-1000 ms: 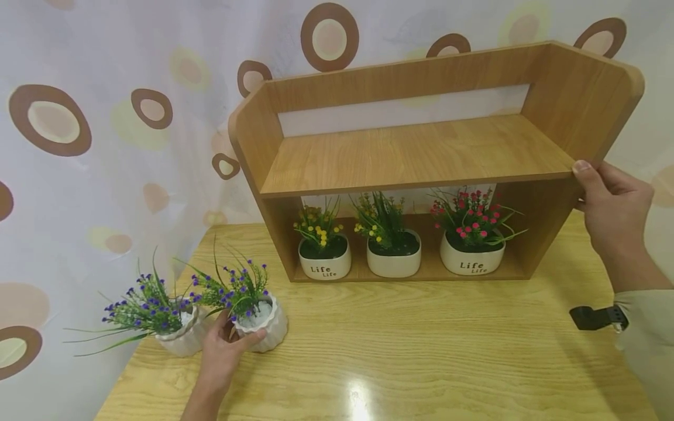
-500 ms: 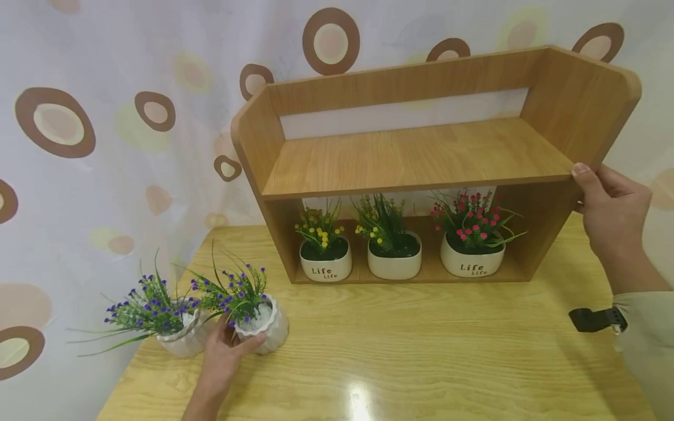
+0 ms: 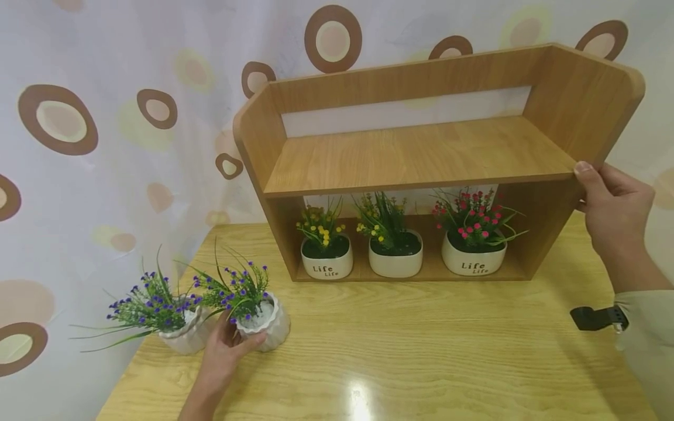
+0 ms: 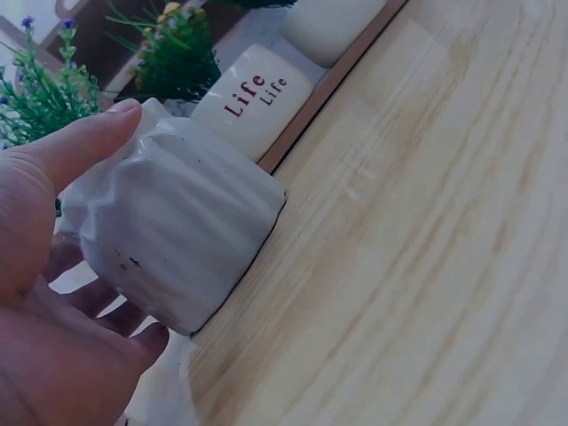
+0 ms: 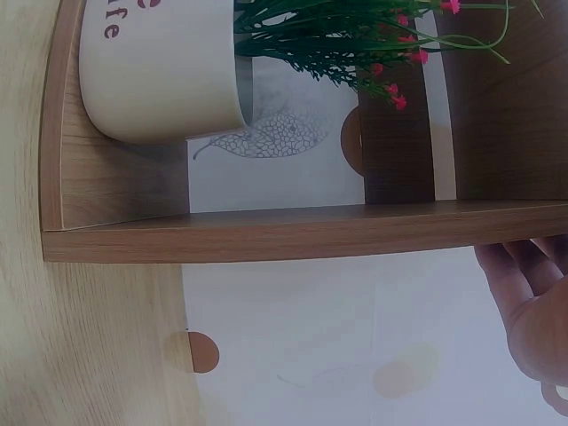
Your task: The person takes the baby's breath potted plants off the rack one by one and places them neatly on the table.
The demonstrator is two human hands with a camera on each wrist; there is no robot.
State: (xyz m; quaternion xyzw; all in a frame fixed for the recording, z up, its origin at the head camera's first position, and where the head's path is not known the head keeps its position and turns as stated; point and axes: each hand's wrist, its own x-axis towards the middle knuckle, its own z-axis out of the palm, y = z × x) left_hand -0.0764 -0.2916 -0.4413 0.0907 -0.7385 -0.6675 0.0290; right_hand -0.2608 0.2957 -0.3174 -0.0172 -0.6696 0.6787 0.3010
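Observation:
At the table's left, my left hand (image 3: pixel 223 348) holds a ribbed white flowerpot (image 3: pixel 276 327) with purple flowers. Its thumb lies along the near rim and its fingers go round the other side, as the left wrist view shows the pot (image 4: pixel 186 213) standing on the table. A second purple-flowered pot (image 3: pixel 184 336) is just left of that hand. My right hand (image 3: pixel 616 204) grips the right side of a two-tier wooden shelf (image 3: pixel 421 155), thumb at the front edge of the middle board. In the right wrist view the right hand's fingers (image 5: pixel 515 275) touch the outer side panel.
Three oval white pots stand on the shelf's lower tier: a yellow-flowered pot (image 3: pixel 326 266), another yellow-flowered pot (image 3: pixel 395 263) and a pink-flowered pot (image 3: pixel 474 260). The wooden table (image 3: pixel 421 351) extends in front. A patterned wall covering (image 3: pixel 195 35) hangs behind.
The view shifts very slightly. Both hands, the pots and the shelf keep their places relative to each other.

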